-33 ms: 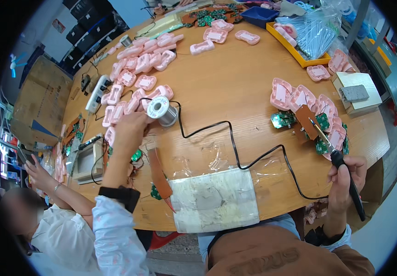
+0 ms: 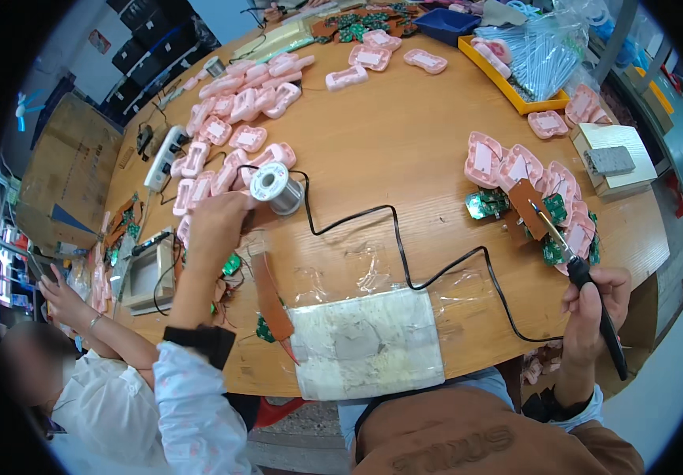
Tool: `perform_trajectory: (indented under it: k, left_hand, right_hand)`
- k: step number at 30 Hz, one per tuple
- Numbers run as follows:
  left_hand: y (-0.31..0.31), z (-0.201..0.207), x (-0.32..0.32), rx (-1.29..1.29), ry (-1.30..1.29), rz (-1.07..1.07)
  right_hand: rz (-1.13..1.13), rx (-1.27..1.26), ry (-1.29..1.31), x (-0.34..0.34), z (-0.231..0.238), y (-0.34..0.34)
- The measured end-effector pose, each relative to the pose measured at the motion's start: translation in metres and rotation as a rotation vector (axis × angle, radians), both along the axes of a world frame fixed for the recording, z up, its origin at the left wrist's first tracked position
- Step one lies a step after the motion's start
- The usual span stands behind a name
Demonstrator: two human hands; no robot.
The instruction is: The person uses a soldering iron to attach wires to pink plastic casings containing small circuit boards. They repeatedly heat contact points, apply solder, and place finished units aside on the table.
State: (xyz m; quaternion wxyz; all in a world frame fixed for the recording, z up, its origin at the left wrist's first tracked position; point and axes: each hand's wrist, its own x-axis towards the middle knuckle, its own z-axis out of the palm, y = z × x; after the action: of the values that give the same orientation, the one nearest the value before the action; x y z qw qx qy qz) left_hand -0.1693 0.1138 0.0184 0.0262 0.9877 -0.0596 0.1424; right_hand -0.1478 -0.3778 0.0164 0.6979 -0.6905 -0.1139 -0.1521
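My right hand (image 2: 595, 317) is closed around the black handle of a soldering iron (image 2: 579, 269). The iron's metal tip lies over a brown strip (image 2: 525, 207) among pink plastic shells (image 2: 561, 186) and green circuit boards (image 2: 487, 204). On the left, my left hand (image 2: 218, 226) reaches beside a spool of solder wire (image 2: 276, 188), close to piled pink shells (image 2: 230, 170). Its back shows and the fingers are mostly hidden, so any hold is unclear. Below it lies another brown strip (image 2: 270, 297) with a red wire and a green board (image 2: 264, 329).
A worn white pad (image 2: 369, 348) lies at the table's front edge. The iron's black cord (image 2: 397, 237) winds across the wooden table. A yellow tray (image 2: 507, 91) of pale sticks stands far right, near a block with a grey sponge (image 2: 610, 161). Another person (image 2: 104, 396) sits at left.
My left hand has shifted slightly left, away from the solder spool. The right hand and soldering iron stay in place.
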Motion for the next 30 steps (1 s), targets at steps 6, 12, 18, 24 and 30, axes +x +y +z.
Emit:
perform_trajectory:
  k: [6,12,18,24,30]
  left_hand:
    - [-0.099,0.052,-0.088,-0.108,-0.187,0.120]
    - [-0.249,0.028,-0.141,-0.285,0.046,-0.383]
    - [-0.252,-0.012,-0.125,-0.535,0.049,-0.168]
    - [-0.226,0.006,-0.095,-0.644,-0.040,0.220]
    - [-0.222,-0.019,-0.047,-0.620,0.331,0.185]
  right_hand:
    - [0.044,-0.032,-0.043,0.005,0.002,0.009]
    - [0.145,-0.057,-0.072,-0.005,0.002,0.019]
    - [0.131,-0.086,-0.093,-0.016,0.003,0.011]
    - [0.144,-0.097,-0.071,-0.020,-0.001,0.008]
    - [0.147,-0.080,-0.063,-0.025,-0.004,0.012]
